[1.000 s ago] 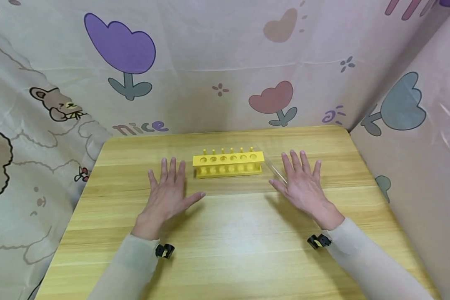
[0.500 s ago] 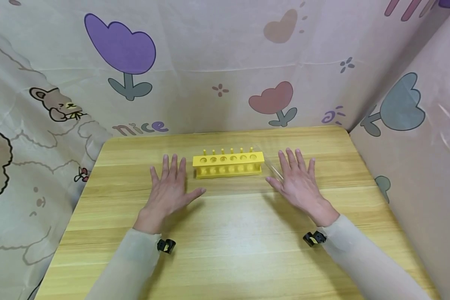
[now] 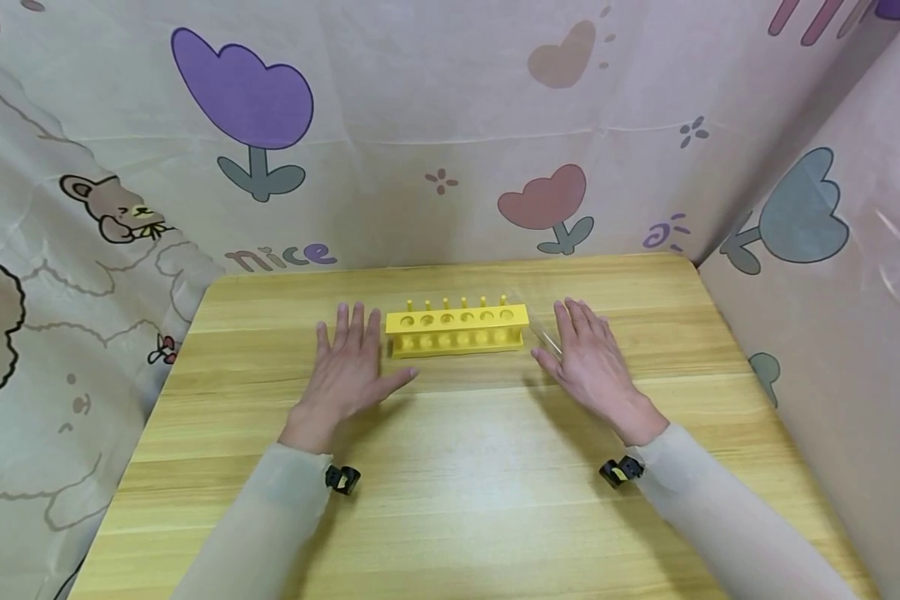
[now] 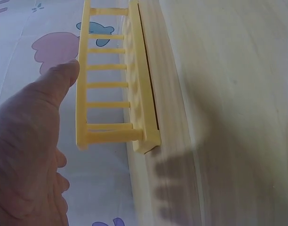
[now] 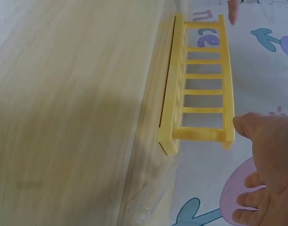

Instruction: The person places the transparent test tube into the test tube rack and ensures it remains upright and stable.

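Observation:
A yellow test tube rack (image 3: 456, 318) stands upright on the table, its top plate pierced by a row of round holes and several pegs rising along the back. Just right of it lies a clear, thin tube (image 3: 546, 337), partly hidden behind my right hand. My left hand (image 3: 345, 371) is held over the table left of the rack, palm down, fingers straight, holding nothing. On the other side my right hand (image 3: 596, 362) is likewise flat and holds nothing, its thumb near the tube. In the left wrist view the thumb (image 4: 64, 75) overlaps the rack's top edge.
The wooden table (image 3: 465, 500) carries the rack near its back edge. A patterned curtain (image 3: 420, 100) hangs behind it and along both sides. A small black device (image 3: 342, 479) sits at the left wrist, and another black device (image 3: 621, 472) at the right wrist.
Both hands have moved inward and slightly forward, closer to the rack. The right fingers have drawn nearer together. Rack and tube have stayed in place.

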Tool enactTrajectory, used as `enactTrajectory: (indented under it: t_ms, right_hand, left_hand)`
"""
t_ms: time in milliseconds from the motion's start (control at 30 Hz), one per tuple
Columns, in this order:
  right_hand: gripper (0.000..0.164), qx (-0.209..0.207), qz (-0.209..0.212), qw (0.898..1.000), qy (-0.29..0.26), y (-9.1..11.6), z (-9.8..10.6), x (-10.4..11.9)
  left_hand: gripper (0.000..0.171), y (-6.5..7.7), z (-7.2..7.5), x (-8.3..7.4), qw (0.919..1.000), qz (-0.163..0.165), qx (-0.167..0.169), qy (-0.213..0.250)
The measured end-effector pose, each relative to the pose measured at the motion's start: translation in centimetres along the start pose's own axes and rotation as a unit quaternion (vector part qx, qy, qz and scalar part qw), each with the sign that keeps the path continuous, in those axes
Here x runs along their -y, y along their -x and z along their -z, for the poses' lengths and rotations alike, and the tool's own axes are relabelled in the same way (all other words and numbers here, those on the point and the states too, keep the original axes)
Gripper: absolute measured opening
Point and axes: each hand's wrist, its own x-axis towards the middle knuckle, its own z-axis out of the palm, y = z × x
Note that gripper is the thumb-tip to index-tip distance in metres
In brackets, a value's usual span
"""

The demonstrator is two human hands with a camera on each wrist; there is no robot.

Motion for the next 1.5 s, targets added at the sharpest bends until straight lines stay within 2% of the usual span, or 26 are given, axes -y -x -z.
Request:
enactTrajectory:
  t_ms: [733, 1067, 1333, 1500]
  right_hand:
    - [0.079, 0.013, -0.003, 1.000, 0.012, -2.0, -1.8, -0.5]
    - [0.075, 0.022, -0.009, 0.999, 0.022, -2.5, -2.2, -0.6]
    - [0.075, 0.031, -0.022, 0.999, 0.016, -3.3, -2.4, -1.1]
    - [0.066, 0.041, -0.044, 0.998, 0.013, -4.1, -2.7, -1.5]
  left_hand:
    - [0.116, -2.9, -0.6, -0.8, 0.9993, -0.012, 0.031, -0.017]
    - [0.098, -3.3, -0.7, -0.6, 0.9990, -0.020, 0.040, -0.008]
    - [0.084, -3.4, -0.4, -0.6, 0.9981, -0.023, 0.052, -0.022]
    - [0.081, -3.3, -0.4, -0.6, 0.9981, -0.026, 0.051, -0.024]
